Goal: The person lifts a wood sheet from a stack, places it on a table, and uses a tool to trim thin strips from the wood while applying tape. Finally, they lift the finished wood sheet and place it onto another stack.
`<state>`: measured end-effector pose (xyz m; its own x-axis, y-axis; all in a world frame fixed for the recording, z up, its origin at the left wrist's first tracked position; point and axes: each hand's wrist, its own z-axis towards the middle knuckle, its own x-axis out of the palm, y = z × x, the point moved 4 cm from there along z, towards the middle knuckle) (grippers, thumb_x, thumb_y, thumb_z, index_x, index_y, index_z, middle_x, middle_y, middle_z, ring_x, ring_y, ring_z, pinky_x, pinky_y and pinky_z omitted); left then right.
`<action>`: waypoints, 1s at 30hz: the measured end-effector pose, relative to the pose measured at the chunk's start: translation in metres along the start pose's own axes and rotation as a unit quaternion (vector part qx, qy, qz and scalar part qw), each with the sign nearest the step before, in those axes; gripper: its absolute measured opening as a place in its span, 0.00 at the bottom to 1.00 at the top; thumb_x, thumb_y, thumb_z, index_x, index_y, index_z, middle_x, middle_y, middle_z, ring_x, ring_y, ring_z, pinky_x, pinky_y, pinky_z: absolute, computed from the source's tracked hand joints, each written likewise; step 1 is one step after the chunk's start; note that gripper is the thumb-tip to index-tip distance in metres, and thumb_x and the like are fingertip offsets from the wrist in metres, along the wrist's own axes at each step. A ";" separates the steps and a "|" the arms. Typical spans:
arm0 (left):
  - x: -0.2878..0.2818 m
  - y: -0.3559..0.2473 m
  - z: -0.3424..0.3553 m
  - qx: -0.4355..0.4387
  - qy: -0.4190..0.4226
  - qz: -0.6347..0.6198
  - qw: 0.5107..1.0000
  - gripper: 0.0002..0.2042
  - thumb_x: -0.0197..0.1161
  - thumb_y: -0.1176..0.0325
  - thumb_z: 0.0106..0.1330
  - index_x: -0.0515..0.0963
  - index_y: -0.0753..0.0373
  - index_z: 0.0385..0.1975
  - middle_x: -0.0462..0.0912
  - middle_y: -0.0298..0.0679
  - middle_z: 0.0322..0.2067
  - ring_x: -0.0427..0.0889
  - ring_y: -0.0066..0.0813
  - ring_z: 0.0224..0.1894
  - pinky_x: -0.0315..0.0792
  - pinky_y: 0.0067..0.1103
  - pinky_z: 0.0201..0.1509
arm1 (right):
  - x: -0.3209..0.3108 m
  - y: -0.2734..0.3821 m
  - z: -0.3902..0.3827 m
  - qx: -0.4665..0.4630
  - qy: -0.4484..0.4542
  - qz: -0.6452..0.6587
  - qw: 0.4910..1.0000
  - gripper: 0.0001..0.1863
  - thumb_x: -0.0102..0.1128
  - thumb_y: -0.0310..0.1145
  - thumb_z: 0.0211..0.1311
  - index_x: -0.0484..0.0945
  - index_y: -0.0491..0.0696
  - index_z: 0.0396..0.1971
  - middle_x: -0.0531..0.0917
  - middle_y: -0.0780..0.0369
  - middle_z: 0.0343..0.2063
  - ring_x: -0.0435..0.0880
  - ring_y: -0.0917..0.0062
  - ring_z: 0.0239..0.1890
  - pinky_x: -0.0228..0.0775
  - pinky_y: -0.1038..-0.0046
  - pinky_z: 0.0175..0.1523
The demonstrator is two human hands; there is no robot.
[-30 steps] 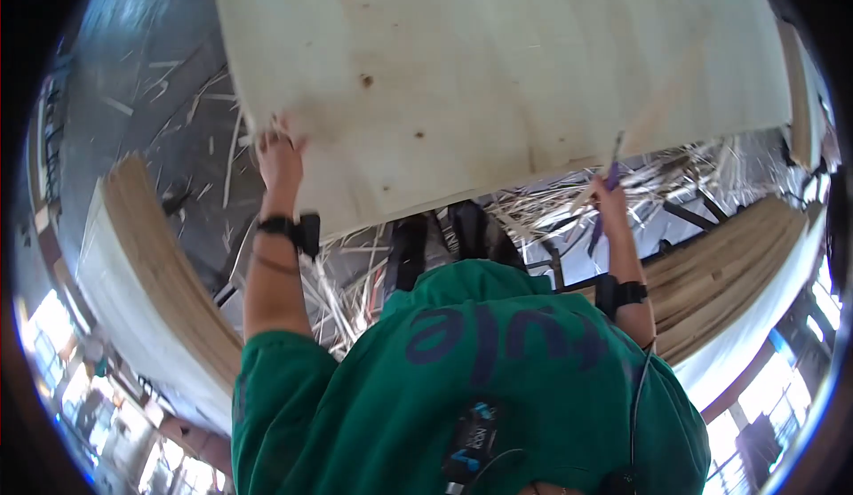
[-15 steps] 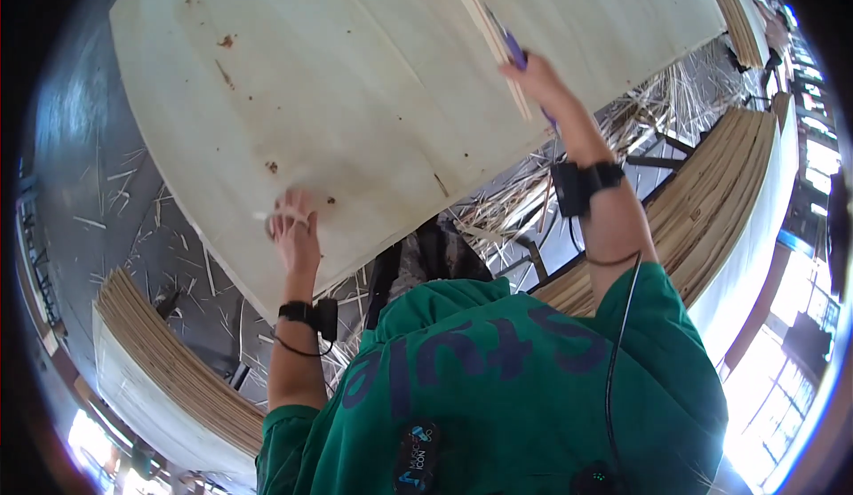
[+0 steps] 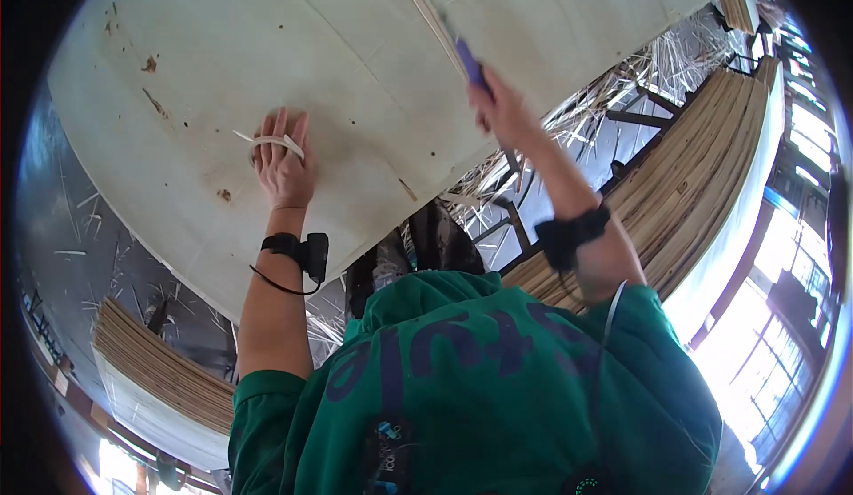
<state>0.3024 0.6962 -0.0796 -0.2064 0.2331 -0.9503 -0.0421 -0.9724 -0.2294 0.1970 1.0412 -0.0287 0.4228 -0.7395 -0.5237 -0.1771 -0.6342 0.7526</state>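
Observation:
My left hand (image 3: 283, 162) lies flat on a large pale wood veneer sheet (image 3: 342, 77), its fingers stretched out. A thin whitish band (image 3: 283, 142) runs across those fingers, with a loose end sticking out to the left. In my right hand (image 3: 508, 117) is a purple-handled knife (image 3: 471, 61), pointing away from me over the sheet. The blade is blurred. Beside its tip, narrow pale strips (image 3: 425, 11) run along a line in the sheet toward the far edge. The fingers of my right hand are closed round the handle.
Stacks of veneer stand at the right (image 3: 680, 188) and lower left (image 3: 155, 353). Splintered wood scraps (image 3: 653, 73) litter the area past the sheet's right edge, around a dark metal frame (image 3: 640, 117). More slivers lie on the grey floor (image 3: 84, 228) at left.
My left hand has slid farther forward and to the right over the sheet. My right hand, still holding the knife, sits lower and more to the left. The whole view has shifted somewhat.

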 end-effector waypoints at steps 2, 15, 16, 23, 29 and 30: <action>0.001 -0.001 0.000 0.003 0.004 0.003 1.000 0.19 0.56 0.64 0.71 0.76 0.47 0.61 0.70 0.36 0.66 0.67 0.44 0.68 0.56 0.41 0.72 | 0.025 -0.028 -0.044 -0.074 -0.027 -0.122 0.989 0.14 0.51 0.37 0.74 0.70 0.43 0.49 0.80 0.58 0.25 0.82 0.73 0.23 0.74 0.66 0.29; 0.005 -0.004 -0.005 0.026 -0.029 0.038 0.999 0.19 0.55 0.65 0.71 0.76 0.44 0.61 0.71 0.32 0.66 0.68 0.42 0.68 0.59 0.38 0.70 | 0.059 -0.062 -0.093 -0.160 0.042 -0.206 0.964 0.15 0.49 0.36 0.74 0.62 0.42 0.50 0.81 0.47 0.33 0.83 0.52 0.24 0.75 0.56 0.26; 0.007 -0.004 -0.005 0.030 -0.026 0.040 0.998 0.19 0.55 0.65 0.71 0.76 0.44 0.61 0.71 0.32 0.66 0.68 0.42 0.68 0.59 0.38 0.70 | 0.060 -0.063 -0.094 -0.158 0.041 -0.201 0.966 0.15 0.49 0.36 0.74 0.62 0.42 0.50 0.81 0.47 0.33 0.83 0.52 0.24 0.75 0.56 0.26; 0.012 -0.003 -0.009 0.034 -0.018 0.045 0.998 0.18 0.54 0.65 0.73 0.76 0.46 0.61 0.71 0.34 0.66 0.68 0.41 0.68 0.59 0.37 0.69 | 0.057 -0.070 -0.100 -0.188 0.027 -0.244 0.951 0.15 0.50 0.35 0.73 0.62 0.41 0.48 0.81 0.46 0.30 0.82 0.53 0.23 0.74 0.56 0.24; 0.012 -0.001 -0.008 0.044 -0.019 0.044 0.998 0.18 0.53 0.64 0.73 0.75 0.47 0.62 0.71 0.35 0.66 0.67 0.41 0.68 0.58 0.37 0.70 | 0.057 -0.080 -0.118 -0.156 0.063 -0.215 0.962 0.15 0.51 0.35 0.73 0.62 0.41 0.48 0.81 0.48 0.26 0.82 0.52 0.22 0.73 0.56 0.24; 0.012 -0.001 -0.007 0.045 -0.015 0.044 0.998 0.18 0.52 0.64 0.73 0.74 0.47 0.62 0.70 0.36 0.66 0.67 0.41 0.69 0.58 0.38 0.71 | 0.056 -0.081 -0.122 -0.147 0.069 -0.211 0.964 0.14 0.51 0.34 0.73 0.62 0.42 0.48 0.81 0.49 0.26 0.82 0.52 0.22 0.73 0.56 0.24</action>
<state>0.3068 0.7003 -0.0920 -0.2418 0.1487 -0.9589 -0.1093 -0.9861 -0.1253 0.3436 1.0788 -0.0704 0.5195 -0.3804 -0.7651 0.2864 -0.7661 0.5754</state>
